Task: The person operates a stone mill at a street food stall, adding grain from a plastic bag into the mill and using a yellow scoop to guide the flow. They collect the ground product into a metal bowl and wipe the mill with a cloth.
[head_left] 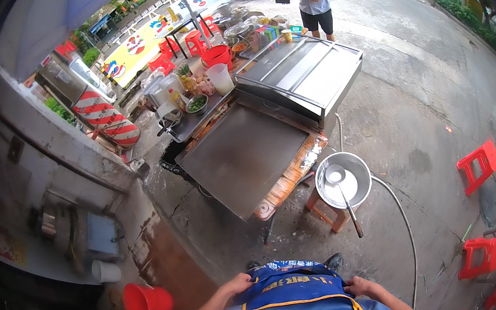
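A blue apron with yellow edging hangs over my front. My left hand is closed on its left side, and my right hand pinches its right side, so the cloth is held out between them. Beyond my feet stands a cart with a flat dark griddle and a wooden ledge along its right edge. To the right of the griddle, a metal pot of white liquid rests on a stool. A long-handled ladle leans in the pot.
A metal-framed glass case sits behind the griddle. Bowls, a white tub and a red bucket crowd the left side. A hose crosses the floor at right. Red stools line the right; a person stands beyond.
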A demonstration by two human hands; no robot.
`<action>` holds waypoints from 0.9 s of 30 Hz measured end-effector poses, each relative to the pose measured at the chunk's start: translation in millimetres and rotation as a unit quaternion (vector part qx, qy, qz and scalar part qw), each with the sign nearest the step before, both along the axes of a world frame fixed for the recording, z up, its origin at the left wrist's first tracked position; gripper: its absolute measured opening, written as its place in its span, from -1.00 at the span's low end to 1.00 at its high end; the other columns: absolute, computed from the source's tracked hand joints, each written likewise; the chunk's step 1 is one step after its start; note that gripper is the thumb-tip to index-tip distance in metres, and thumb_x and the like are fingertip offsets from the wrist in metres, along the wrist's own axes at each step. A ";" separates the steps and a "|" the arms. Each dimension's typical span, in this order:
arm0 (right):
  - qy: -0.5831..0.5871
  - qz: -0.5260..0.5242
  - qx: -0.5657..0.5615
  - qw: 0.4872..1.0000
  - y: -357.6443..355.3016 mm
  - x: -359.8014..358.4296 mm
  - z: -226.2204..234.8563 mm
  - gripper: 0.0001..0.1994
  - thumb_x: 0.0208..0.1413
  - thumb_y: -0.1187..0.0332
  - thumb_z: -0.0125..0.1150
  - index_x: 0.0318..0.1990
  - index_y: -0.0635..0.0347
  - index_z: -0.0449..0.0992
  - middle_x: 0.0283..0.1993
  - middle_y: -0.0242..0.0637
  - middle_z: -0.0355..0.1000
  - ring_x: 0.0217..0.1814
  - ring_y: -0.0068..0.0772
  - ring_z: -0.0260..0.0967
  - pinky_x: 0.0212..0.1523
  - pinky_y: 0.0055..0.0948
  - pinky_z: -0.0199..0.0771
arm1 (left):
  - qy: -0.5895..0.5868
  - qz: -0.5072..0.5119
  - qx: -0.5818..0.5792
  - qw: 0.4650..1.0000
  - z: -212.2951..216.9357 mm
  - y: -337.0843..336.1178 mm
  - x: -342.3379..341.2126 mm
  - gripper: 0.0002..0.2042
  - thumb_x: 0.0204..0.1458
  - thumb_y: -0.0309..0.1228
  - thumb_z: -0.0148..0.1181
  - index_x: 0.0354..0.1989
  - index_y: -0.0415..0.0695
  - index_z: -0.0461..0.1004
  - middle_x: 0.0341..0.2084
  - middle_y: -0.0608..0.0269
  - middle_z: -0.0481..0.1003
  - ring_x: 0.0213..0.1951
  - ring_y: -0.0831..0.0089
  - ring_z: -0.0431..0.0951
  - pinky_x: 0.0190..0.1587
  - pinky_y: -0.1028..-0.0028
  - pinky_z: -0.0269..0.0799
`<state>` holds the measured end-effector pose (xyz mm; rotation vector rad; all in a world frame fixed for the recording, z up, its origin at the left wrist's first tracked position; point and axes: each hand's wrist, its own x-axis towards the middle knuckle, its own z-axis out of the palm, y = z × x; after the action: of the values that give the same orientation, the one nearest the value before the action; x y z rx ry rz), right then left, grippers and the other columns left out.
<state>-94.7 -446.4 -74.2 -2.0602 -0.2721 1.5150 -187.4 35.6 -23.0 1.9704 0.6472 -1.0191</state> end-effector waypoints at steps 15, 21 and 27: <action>-0.289 0.169 0.001 0.942 335.9 25.6 62.5 -0.76 0.02 0.32 0.18 -0.14 0.09 0.61 -0.18 -0.09 0.56 -0.08 0.02 0.51 -0.04 -0.13 0.51 | -0.161 0.353 -0.009 0.922 -38.5 278.8 -196.0 -0.84 0.07 -0.37 0.24 -0.32 -0.21 0.52 -0.53 0.33 0.49 -0.49 0.56 0.46 -0.43 0.51 0.41; -0.194 0.108 0.050 0.974 500.2 101.9 118.0 -0.61 0.09 0.46 0.09 0.12 0.18 0.40 -0.44 -0.14 0.55 -0.45 -0.28 0.59 -0.33 -0.28 0.56 | -0.219 0.452 0.021 0.865 -53.5 353.7 -241.8 -0.87 0.14 -0.43 0.14 -0.20 -0.19 0.47 -0.47 0.30 0.49 -0.46 0.55 0.49 -0.40 0.52 0.47; -0.262 -0.073 -0.045 0.961 562.7 243.1 36.0 -0.17 0.09 0.59 0.11 0.49 -0.12 -0.10 -0.48 -0.10 0.50 -0.53 -0.30 0.51 -0.45 -0.26 0.63 | -0.208 0.507 -0.109 0.829 -5.0 422.8 -147.2 -0.77 0.16 -0.44 0.14 -0.04 -0.23 0.46 -0.31 0.16 0.52 -0.37 0.37 0.58 -0.35 0.42 0.53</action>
<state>148.4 116.3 -38.2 -2.4689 -0.2432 0.8878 -334.5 458.4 -28.0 1.2524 1.0791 0.0107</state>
